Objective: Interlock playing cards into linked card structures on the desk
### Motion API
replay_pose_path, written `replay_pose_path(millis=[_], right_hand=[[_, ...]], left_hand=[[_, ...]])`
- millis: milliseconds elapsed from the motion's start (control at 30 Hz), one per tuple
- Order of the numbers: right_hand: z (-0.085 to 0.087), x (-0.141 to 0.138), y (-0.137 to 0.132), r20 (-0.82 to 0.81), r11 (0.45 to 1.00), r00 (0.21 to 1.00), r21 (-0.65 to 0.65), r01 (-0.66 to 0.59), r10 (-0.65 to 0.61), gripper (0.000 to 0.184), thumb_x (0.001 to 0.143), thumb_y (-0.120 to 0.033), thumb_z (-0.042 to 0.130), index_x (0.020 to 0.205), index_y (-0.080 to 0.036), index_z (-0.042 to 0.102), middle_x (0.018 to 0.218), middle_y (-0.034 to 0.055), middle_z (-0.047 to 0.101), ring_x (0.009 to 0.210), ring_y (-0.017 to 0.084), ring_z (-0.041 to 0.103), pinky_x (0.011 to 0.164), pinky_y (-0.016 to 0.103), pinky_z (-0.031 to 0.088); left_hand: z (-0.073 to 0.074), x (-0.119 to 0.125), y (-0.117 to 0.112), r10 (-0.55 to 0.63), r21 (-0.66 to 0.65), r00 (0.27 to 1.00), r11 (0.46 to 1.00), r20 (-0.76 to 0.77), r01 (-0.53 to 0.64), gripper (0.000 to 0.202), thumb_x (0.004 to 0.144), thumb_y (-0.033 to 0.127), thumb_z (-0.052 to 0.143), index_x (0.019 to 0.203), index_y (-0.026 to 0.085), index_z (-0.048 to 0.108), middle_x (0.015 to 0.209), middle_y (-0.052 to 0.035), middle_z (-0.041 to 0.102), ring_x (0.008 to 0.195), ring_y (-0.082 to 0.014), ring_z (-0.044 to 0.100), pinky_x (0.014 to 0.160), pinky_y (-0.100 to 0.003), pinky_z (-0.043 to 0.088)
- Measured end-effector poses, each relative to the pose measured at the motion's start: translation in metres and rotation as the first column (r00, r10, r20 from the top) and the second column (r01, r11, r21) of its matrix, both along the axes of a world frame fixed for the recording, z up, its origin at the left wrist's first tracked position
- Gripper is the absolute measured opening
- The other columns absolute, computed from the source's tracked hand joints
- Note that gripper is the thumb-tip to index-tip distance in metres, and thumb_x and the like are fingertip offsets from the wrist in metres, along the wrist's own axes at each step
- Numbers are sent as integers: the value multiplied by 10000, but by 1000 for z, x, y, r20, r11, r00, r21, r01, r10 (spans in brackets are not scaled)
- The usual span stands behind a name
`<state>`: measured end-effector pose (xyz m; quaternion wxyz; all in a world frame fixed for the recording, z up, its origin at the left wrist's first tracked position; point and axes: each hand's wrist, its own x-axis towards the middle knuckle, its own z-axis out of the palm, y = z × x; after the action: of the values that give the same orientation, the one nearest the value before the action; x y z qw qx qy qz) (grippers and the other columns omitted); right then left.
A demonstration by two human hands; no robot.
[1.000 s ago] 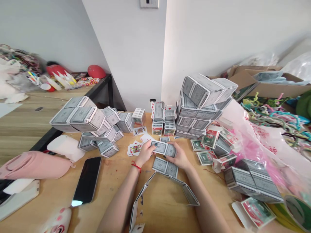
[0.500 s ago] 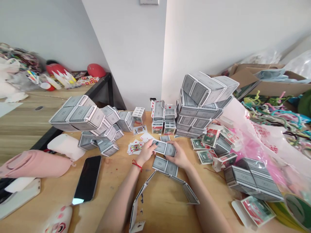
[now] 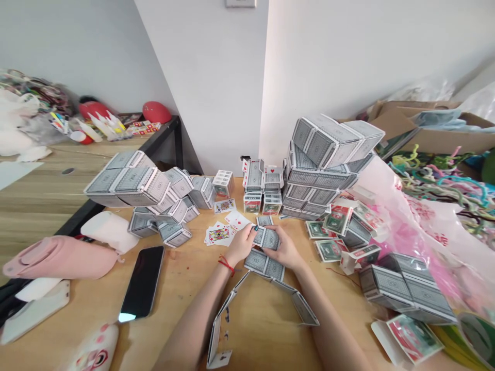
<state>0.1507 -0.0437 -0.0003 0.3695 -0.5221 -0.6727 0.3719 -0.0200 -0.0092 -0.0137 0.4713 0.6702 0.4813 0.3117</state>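
Both ends pinned, little room to spare!

Left hand (image 3: 242, 244) pinches the card pair's (image 3: 268, 238) left end, thumb on top; right hand (image 3: 288, 250), partly open, clasps its right end, short of the table's (image 3: 178, 273) far edge. Uneven pulling could skew it; a forearm swing could topple the standing card strip (image 3: 304, 309).

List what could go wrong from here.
The playing cards pinched by the left hand and right hand might slip out of line.
The right forearm, close beside the folded card frame, could knock it.
The topmost card block sits askew on the tall stack, so a bump might topple it.
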Motion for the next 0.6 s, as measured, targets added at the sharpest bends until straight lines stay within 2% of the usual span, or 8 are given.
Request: replay_pose_path(millis=[167, 400, 600], right_hand=[[-1, 0, 0, -12, 1000, 1000, -1, -2, 2, 559, 604, -223, 639, 1134, -207, 462, 1036, 43, 593, 919, 212, 568, 814, 326, 437], [1, 1, 1, -3, 1000, 1000, -16, -12, 12, 570, 609, -229, 645, 1145, -214, 450, 1064, 49, 580, 958, 226, 555, 838, 346, 422], [2, 1, 1, -5, 1000, 1000, -22, -14, 14, 560, 620, -227, 644, 1142, -217, 443, 1081, 47, 575, 982, 226, 547, 859, 352, 410]], left_hand=[[0, 0, 0, 5, 36, 1000, 999, -12, -4, 233, 851, 376, 368, 711, 194, 409, 634, 23, 458, 585, -117, 448, 503, -212, 335], [3, 1, 0, 8, -26, 997, 1000, 75, -6, 256, 832, 406, 400, 695, 192, 428, 618, 23, 452, 570, -120, 433, 496, -212, 326], [4, 0, -1, -17, -45, 997, 999, 71, 21, 255, 844, 406, 375, 715, 193, 430, 598, 33, 438, 525, -113, 431, 483, -215, 310]])
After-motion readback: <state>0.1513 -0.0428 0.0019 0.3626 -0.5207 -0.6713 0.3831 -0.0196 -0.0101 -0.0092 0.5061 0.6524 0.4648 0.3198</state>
